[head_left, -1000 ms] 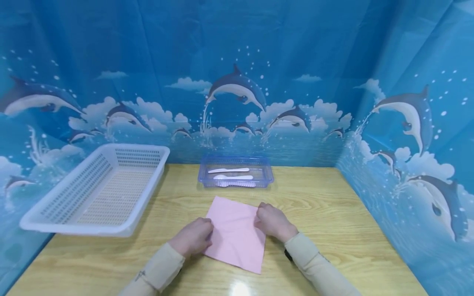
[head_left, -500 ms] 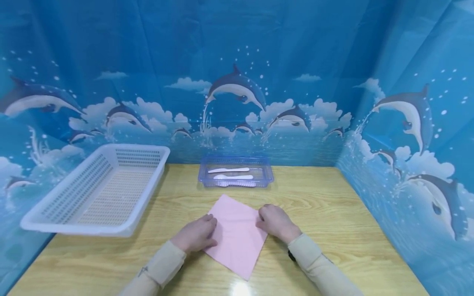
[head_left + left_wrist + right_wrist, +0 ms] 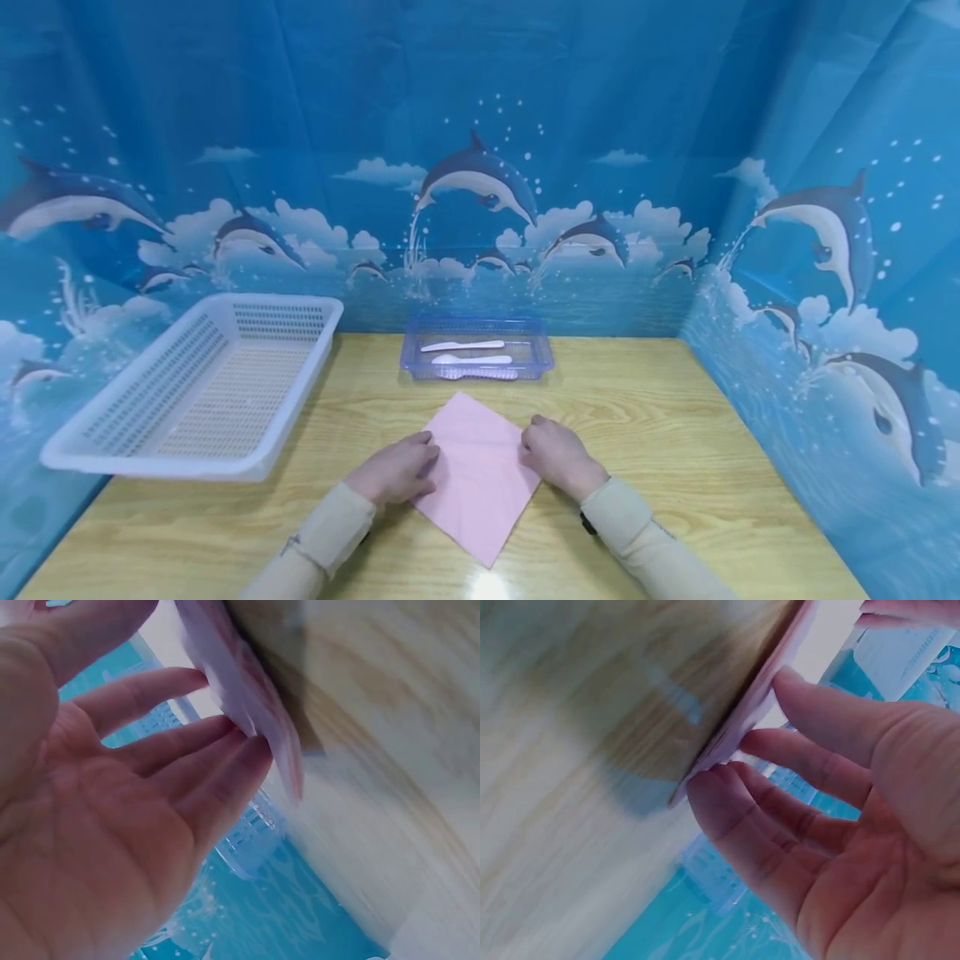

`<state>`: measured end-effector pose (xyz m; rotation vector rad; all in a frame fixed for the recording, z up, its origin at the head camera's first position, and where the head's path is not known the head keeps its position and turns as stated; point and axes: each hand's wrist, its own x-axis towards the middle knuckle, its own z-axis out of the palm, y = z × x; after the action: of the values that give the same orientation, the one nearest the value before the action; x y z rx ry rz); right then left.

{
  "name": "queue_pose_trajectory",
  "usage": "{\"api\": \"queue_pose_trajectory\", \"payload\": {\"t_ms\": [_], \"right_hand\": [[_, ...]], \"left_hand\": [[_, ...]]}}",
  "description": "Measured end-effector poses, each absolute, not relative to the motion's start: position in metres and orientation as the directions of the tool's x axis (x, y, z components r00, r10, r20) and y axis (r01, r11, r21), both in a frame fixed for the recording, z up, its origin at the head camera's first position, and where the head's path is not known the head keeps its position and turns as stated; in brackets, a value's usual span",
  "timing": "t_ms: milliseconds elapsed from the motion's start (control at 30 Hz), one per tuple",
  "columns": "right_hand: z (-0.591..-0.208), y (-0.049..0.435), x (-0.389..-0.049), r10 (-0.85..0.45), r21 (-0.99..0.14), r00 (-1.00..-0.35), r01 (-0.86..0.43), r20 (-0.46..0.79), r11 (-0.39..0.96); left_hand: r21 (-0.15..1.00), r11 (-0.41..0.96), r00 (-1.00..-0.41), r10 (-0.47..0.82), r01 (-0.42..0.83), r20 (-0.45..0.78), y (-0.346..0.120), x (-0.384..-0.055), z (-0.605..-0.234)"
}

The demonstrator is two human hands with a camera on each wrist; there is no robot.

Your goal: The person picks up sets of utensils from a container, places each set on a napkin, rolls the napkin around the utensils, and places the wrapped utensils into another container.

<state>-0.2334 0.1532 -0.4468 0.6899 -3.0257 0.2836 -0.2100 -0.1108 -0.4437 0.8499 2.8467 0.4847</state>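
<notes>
A pink napkin point(image 3: 478, 479), folded into a flat square, lies on the table with one corner toward the person. At its left corner is my left hand point(image 3: 395, 471). The left wrist view shows the fingertips point(image 3: 247, 742) touching the napkin's layered edge, while the thumb reaches out above. On the opposite corner rests my right hand point(image 3: 561, 457). Its thumb and slightly bent fingers point(image 3: 720, 799) touch the napkin's edge point(image 3: 739, 724) in the right wrist view. Neither hand visibly pinches the napkin.
Behind the napkin stands a clear blue-purple basket point(image 3: 545, 364) holding white plastic cutlery point(image 3: 472, 360). A large white perforated basket point(image 3: 300, 400) is at the left. Blue dolphin-print curtain point(image 3: 480, 250) borders the wooden table point(image 3: 660, 400) at the back and sides.
The napkin has turned clockwise, so its near corner has swung left and its far corner right. Both hands have stayed at its sides, shifting only slightly.
</notes>
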Motion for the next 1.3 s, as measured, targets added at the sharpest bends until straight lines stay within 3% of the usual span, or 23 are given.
{"api": "queue_pose_trajectory", "payload": {"t_ms": [400, 1300], "right_hand": [[-0.445, 0.153, -0.228, -0.403, -0.215, -0.913, -0.407, 0.065, 0.888], [-0.442, 0.155, -0.225, -0.391, -0.234, -0.917, -0.397, 0.076, 0.887]], "left_hand": [[0.461, 0.817, -0.868, 0.465, 0.346, -0.174, -0.111, -0.211, -0.438], [0.502, 0.8, -0.839, 0.492, 0.329, -0.233, -0.118, -0.226, -0.442]]}}
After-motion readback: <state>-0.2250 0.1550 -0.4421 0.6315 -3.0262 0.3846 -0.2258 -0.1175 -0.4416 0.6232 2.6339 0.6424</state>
